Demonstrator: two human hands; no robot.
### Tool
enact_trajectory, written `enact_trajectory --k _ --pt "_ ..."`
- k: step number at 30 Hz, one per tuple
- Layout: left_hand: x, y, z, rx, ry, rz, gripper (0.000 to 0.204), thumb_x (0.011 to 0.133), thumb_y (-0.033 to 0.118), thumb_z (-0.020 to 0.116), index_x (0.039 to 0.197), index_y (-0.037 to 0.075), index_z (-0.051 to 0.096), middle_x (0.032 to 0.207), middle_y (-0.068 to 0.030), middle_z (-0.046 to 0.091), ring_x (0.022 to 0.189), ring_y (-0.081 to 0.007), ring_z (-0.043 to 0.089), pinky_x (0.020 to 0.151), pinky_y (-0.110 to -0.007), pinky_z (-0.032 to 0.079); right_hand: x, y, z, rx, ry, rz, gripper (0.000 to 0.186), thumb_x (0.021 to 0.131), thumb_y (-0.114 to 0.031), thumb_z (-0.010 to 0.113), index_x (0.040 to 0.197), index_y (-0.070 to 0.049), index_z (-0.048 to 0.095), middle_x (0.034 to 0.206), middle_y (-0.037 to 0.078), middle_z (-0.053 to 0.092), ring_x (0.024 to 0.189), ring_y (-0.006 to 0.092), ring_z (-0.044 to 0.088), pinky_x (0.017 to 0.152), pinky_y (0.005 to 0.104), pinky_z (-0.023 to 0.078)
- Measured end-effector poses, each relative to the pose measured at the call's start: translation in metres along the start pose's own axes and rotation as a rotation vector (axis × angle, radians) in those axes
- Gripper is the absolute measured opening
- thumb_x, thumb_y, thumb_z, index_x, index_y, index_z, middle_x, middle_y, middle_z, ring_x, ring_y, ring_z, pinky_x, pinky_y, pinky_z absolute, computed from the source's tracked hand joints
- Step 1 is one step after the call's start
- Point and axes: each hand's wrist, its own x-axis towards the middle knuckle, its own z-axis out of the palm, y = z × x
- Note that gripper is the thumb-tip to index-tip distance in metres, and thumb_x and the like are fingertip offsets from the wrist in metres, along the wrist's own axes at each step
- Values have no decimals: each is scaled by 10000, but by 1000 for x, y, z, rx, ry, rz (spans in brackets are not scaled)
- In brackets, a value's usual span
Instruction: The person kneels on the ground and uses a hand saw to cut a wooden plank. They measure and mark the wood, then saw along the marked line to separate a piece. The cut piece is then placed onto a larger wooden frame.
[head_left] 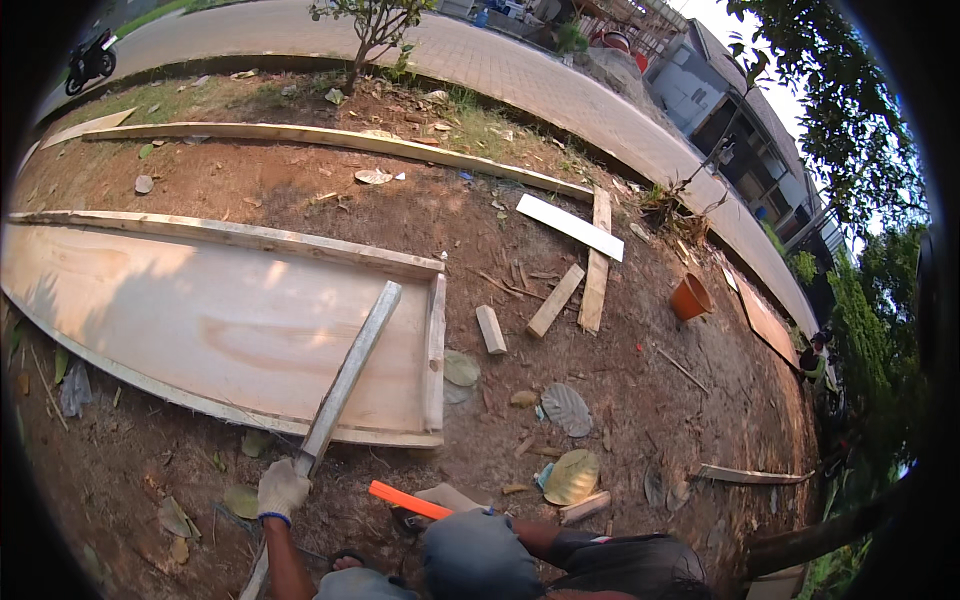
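Note:
My left hand [284,490], in a pale knitted work glove, is closed around a long grey squared bar [350,368]. The bar slants up across the edge of a shallow wooden frame [436,365] with a plywood sheet [270,340] inside it. Its far end lies over the sheet near the frame's right corner. My right forearm [534,537] reaches behind my bent knee [478,555], which hides the right hand's fingers. Just beyond the knee, a flat orange strip [405,499] sticks out beside a beige shape I cannot make out.
Short wood offcuts [556,300] and crossed boards [597,265] lie on the dirt to the right of the frame. An orange bucket [690,297] stands farther right. A long timber [350,143] runs along the back, before a paved road [480,65]. Dry leaves [573,477] are scattered nearby.

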Motion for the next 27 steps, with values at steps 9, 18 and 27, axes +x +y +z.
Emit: enact_trajectory --k 9,18,27 --pt "-7 38 12 -45 9 22 326 776 254 694 986 8 740 1041 -271 732 1019 -436 711 912 -522 564 69 53 0 -285 13 -94 147 913 -131 693 935 -7 618 717 77 547 714 112 475 669 352 479" --pt "-5 15 3 -86 21 -59 360 780 281 705 1007 4 748 1070 -280 725 1053 -434 702 932 -514 559 93 28 26 -180 33 -161 152 928 -130 684 948 3 612 755 99 556 735 113 466 695 335 482" --pt "-1 13 13 -128 50 -34 354 733 213 751 1019 3 742 1032 -288 726 1030 -456 699 890 -527 560 89 39 23 -181 50 -199 171 932 -150 689 988 2 635 756 106 577 714 137 480 696 347 491"
